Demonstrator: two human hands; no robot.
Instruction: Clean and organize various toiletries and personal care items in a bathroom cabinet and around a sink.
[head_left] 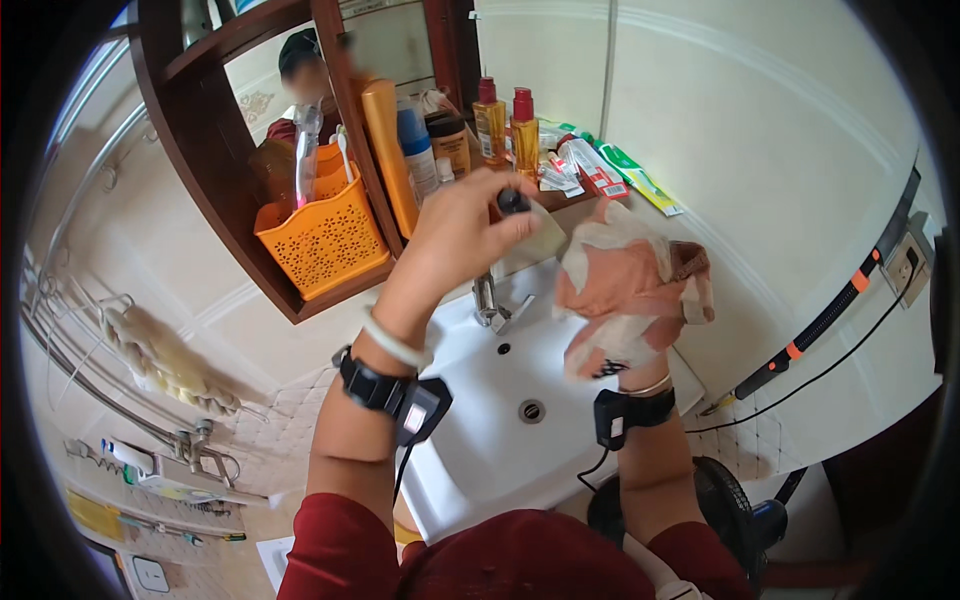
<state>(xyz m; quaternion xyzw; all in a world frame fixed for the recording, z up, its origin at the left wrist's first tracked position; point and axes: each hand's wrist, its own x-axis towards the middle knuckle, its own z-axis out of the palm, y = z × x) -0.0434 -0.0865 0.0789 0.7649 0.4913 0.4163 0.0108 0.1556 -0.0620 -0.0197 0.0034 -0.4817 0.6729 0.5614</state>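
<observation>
My left hand [462,228] reaches up over the back of the sink, its fingers closed around the top of a pale bottle with a round black cap [513,200]. The bottle's lower part is partly hidden by my hand. On the right, a crumpled pink and cream cloth [630,270] is bunched over my right hand [642,374], which grips it above the basin. The cloth covers nearly all of that hand's fingers. Below both hands is the white sink [470,440], and a chrome faucet [486,300] stands at its back edge.
A brown mirror cabinet [215,175] holds an orange basket [325,245] with toothbrushes. Along the shelf stand a tall orange bottle [385,150], pump bottles [525,135] and toothpaste tubes [640,178]. A black hose [810,335] and cord run down the right wall. Pipes [195,440] are at left.
</observation>
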